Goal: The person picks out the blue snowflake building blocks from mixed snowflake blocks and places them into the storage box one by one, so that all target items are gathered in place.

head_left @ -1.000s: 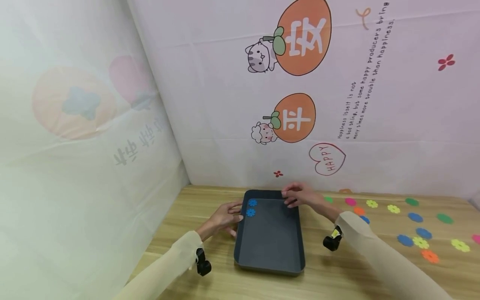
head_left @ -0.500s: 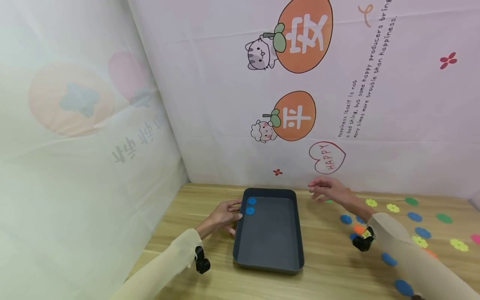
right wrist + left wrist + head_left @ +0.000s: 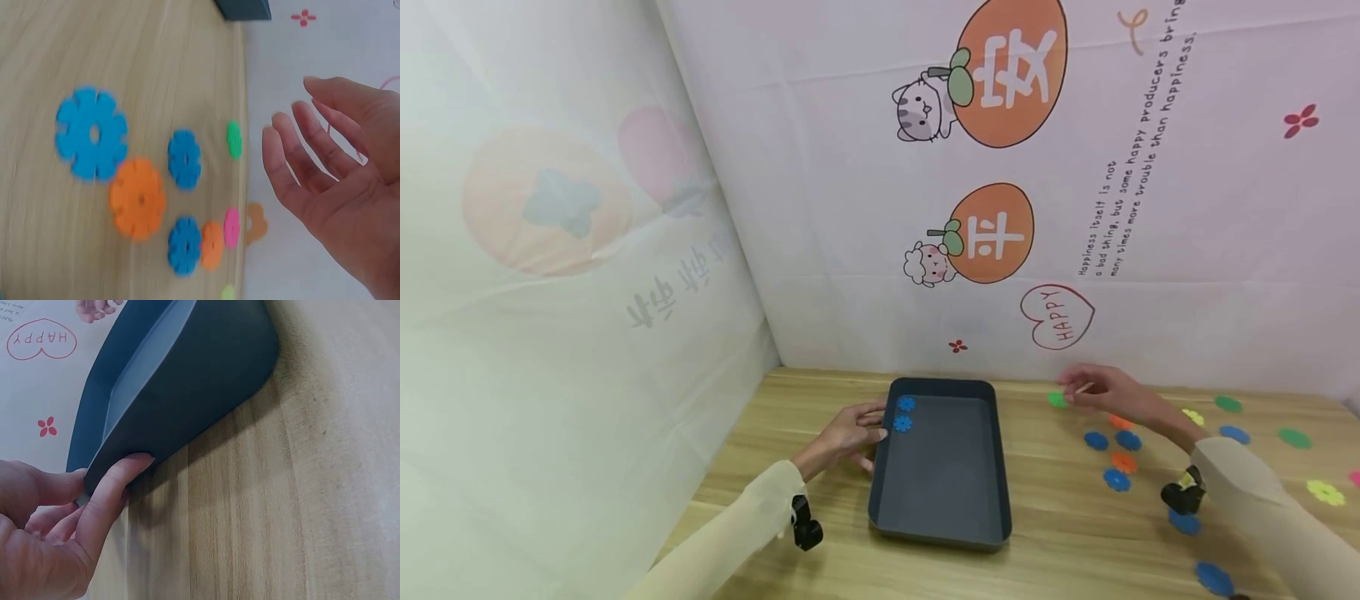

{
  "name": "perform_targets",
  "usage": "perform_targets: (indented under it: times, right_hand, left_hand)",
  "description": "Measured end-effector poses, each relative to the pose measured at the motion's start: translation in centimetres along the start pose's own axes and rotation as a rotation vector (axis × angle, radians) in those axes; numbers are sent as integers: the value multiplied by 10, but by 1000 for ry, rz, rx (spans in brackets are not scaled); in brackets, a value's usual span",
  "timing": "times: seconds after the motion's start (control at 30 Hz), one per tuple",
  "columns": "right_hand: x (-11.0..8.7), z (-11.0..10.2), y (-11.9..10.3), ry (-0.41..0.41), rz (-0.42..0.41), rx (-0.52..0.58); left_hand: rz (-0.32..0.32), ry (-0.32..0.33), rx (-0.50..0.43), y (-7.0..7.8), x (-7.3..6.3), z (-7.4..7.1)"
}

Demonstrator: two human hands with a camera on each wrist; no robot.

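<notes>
A dark grey rectangular tray (image 3: 940,475) lies on the wooden table, holding two blue notched plastic discs (image 3: 903,424) near its far left corner. My left hand (image 3: 846,433) pinches the tray's left wall; in the left wrist view the thumb is at the rim and a finger presses the outer side. To the right of the tray, my right hand (image 3: 1108,392) hovers by a green disc (image 3: 1057,400). Its fingers are loosely bent and hold nothing in the right wrist view, where a blue disc (image 3: 184,159) and an orange disc (image 3: 138,199) lie beside it.
Several more notched discs spread over the table's right side, among them a yellow one (image 3: 1326,492), a green one (image 3: 1295,438) and a blue one (image 3: 1214,577). A printed cloth (image 3: 850,333) hangs along the table's back edge, with another cloth (image 3: 587,375) at left.
From above the tray's far right corner, my right hand has moved right to the green disc. The left hand and tray stay put.
</notes>
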State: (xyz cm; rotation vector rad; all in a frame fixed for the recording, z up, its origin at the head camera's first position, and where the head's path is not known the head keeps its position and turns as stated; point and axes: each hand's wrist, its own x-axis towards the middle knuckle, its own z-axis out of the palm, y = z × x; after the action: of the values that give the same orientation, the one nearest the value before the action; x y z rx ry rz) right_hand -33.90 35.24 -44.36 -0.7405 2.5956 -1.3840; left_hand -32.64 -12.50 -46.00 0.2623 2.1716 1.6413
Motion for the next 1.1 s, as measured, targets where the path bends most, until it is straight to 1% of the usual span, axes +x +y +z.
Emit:
perform_targets:
  times: [0.07, 0.13, 0.23, 0.33, 0.43, 0.53, 0.67, 0.87, 0.97, 1.1]
  right_hand:
    - [-6, -5, 4, -26, -42, -1]
    - [-13, -9, 8, -56, -66, -3]
    - [-24, -14, 16, -99, -72, -31]
    - [-33, -15, 26, -113, -108, -92]
    - [-41, -13, 35, -112, -116, -119]
    - [-45, -10, 39, -108, -58, -112]
    - [-48, -6, 39, -100, 28, -100]
    - [-50, -2, 39, -87, 106, -118]
    - [-52, 0, 42, -77, 100, -157]
    - [-56, 2, 48, -63, 42, -187]
  left_hand:
    - [0, 0, -2, 0, 0, 0]
    - [-2, 0, -5, 0, 0, 0]
    - [-3, -3, -5, 1, 1, 0]
    - [-8, -3, -5, 3, 1, 2]
    - [-13, 2, 0, 3, 1, 2]
    - [-19, 8, 1, 3, 2, 3]
    - [-12, 9, 7, 3, 4, 5]
    - [-14, 14, -3, 0, 8, 7]
    - [-10, 13, -7, -1, 9, 7]
    - [-5, 10, -6, -2, 10, 8]
